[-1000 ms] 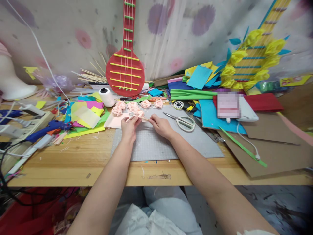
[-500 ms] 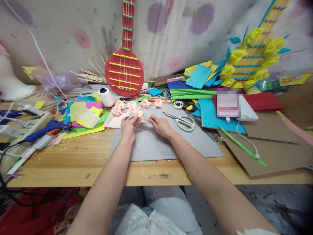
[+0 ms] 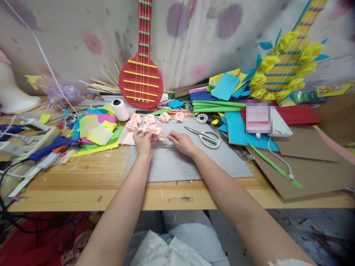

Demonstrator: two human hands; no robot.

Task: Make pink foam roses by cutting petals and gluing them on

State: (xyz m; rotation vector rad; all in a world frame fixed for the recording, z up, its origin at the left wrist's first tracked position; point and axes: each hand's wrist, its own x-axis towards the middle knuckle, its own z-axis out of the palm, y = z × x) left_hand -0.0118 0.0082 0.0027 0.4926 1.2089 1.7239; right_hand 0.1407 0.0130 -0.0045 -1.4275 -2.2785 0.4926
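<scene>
My left hand [image 3: 142,143] is closed with thumb and fingertips on a small piece of pale pink paper [image 3: 161,137] above the cutting mat. On its other side, my right hand [image 3: 181,142] pinches the end of a thin, pale, stick-like piece that meets the paper; its exact kind is too small to tell. Just behind my hands lie several pink paper flowers [image 3: 150,119]. A flat pink sheet [image 3: 126,137] rests left of my left hand, partly covered by it. Scissors [image 3: 210,139] with pale handles lie right of my right hand.
Under my hands is a grey cutting mat [image 3: 191,166]. Behind stand a white thread spool [image 3: 120,110] and a red paper instrument [image 3: 141,83]. To the left are coloured paper sheets [image 3: 97,129], a blue glue gun [image 3: 52,147] and a power strip [image 3: 46,142]; to the right, brown cardboard [image 3: 294,177].
My left hand has shifted slightly left and its fingers have changed their hold on the pink paper. My right hand has barely moved.
</scene>
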